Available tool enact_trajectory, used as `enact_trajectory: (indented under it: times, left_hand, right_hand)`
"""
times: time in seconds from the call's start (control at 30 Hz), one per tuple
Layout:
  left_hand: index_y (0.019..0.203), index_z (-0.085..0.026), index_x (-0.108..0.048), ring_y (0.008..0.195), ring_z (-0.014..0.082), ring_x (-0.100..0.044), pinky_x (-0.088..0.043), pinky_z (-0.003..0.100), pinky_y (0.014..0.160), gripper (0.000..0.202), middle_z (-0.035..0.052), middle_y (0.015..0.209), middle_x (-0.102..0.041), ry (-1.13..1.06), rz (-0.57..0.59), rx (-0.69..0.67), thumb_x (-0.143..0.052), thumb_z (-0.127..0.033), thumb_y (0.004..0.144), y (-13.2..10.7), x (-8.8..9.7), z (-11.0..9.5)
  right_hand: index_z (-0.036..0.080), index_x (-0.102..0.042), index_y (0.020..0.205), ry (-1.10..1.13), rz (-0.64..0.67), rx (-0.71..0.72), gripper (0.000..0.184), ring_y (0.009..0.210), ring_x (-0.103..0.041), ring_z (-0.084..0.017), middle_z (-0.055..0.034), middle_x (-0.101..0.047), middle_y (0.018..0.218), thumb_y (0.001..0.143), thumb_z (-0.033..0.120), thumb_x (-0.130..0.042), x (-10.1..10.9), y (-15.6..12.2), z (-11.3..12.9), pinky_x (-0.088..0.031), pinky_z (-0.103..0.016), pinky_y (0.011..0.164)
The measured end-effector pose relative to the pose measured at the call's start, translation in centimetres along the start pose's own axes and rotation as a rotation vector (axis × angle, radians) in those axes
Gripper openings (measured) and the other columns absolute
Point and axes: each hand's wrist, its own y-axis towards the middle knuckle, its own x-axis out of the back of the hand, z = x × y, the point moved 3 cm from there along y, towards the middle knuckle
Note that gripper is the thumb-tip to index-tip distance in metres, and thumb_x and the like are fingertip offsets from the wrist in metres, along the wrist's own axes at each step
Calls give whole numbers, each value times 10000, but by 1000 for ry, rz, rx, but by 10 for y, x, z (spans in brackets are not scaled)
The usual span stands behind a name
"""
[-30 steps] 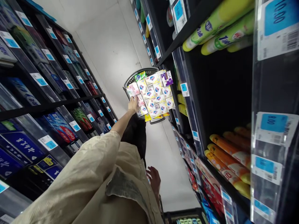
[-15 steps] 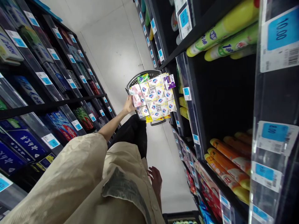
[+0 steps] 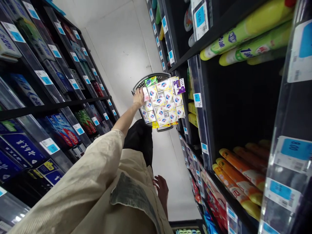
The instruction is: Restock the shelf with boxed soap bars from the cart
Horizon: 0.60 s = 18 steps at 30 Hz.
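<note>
At the left side of a dark grey shopping basket [image 3: 138,79], my left hand [image 3: 139,97] is closed on a pink-and-white soap box [image 3: 146,94], which the fingers partly cover. Stacked white soap boxes [image 3: 159,101] with blue-and-red logos rise in the basket. A purple LUX soap box [image 3: 179,86] lies at the stack's upper right, and a green packet [image 3: 151,81] at its back edge. My right hand [image 3: 161,187] hangs low beside my body, away from the basket. Its fingers are loosely bent and apart, with nothing visible in them.
Black shelves with toothpaste boxes [image 3: 64,131] stand on the left. The right shelves hold yellow-green bottles [image 3: 243,42] and orange bottles [image 3: 240,182], behind clear strips with price tags [image 3: 292,151]. A pale tiled floor [image 3: 117,48] runs between them.
My left hand has shifted up along the basket's left side with a pink soap box. White boxes show where that pink box was. The right hand stays low.
</note>
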Motion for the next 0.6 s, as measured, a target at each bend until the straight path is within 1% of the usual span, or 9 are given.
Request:
enact_trajectory:
  times: [0.1, 0.17, 0.23, 0.27, 0.3, 0.37, 0.43, 0.53, 0.6]
  left_hand:
    - [1646, -36, -219, 1483, 449, -402, -494, 533, 1196, 1117, 291, 1567, -383, -7, -10, 19, -879, -280, 779, 1, 0, -5]
    - [1632, -24, -244, 1464, 450, -423, -511, 519, 1180, 1114, 296, 1541, -400, -30, -11, 13, -897, -342, 787, -2, 3, -5]
    - [1621, -32, -259, 1468, 431, -426, -507, 499, 1189, 1110, 289, 1551, -401, -68, 4, 30, -915, -364, 789, -12, 11, -2]
    - [1612, -40, -267, 1474, 415, -428, -496, 486, 1203, 1091, 283, 1564, -398, -89, 18, 48, -918, -358, 796, -21, 16, 0]
    - [1600, -51, -276, 1477, 398, -432, -482, 474, 1215, 1063, 275, 1572, -403, -107, 35, 69, -916, -347, 805, -34, 23, 2]
    - [1556, -69, -313, 1466, 372, -458, -462, 469, 1228, 985, 254, 1547, -457, -134, 71, 101, -912, -320, 816, -67, 38, 5]
    - [1484, -81, -372, 1437, 363, -494, -457, 475, 1228, 904, 229, 1473, -544, -151, 101, 118, -922, -297, 800, -109, 55, 5]
    - [1420, -88, -427, 1438, 343, -529, -459, 416, 1237, 816, 215, 1464, -575, -207, 135, 162, -906, -269, 785, -177, 80, -1]
    - [1374, -125, -480, 1412, 324, -584, -494, 378, 1209, 771, 183, 1431, -625, -258, 167, 183, -892, -223, 729, -219, 96, -12]
  right_hand:
    - [269, -766, 944, -13, 46, -24, 660, 862, -801, -339, -73, -832, 974, 529, 762, -906, 1, 5, -8, -600, -407, 719]
    - [263, -771, 962, 5, 50, -37, 663, 882, -800, -335, -79, -835, 991, 549, 764, -904, 2, 4, -11, -602, -402, 736]
    - [253, -771, 972, 34, 42, -32, 683, 885, -795, -326, -85, -835, 993, 544, 767, -909, 1, 1, -10, -597, -394, 743]
    - [247, -767, 963, 48, 31, -21, 694, 868, -791, -319, -86, -834, 979, 528, 767, -914, 0, -1, -7, -591, -389, 733]
    - [243, -762, 954, 60, 18, -5, 701, 850, -787, -313, -86, -832, 964, 514, 766, -918, -1, -4, -4, -585, -383, 720]
    - [244, -758, 932, 85, -7, 38, 702, 815, -781, -306, -81, -829, 936, 492, 767, -919, -4, -11, 6, -576, -378, 694]
    - [256, -768, 927, 115, -15, 102, 677, 811, -781, -308, -70, -831, 932, 508, 769, -910, -6, -17, 20, -581, -389, 696]
    - [274, -793, 939, 167, 15, 223, 624, 869, -789, -320, -64, -838, 970, 564, 762, -897, -11, -25, 46, -602, -413, 738]
    - [269, -801, 936, 195, 40, 290, 625, 892, -789, -325, -72, -835, 980, 559, 757, -905, -15, -29, 65, -614, -418, 758]
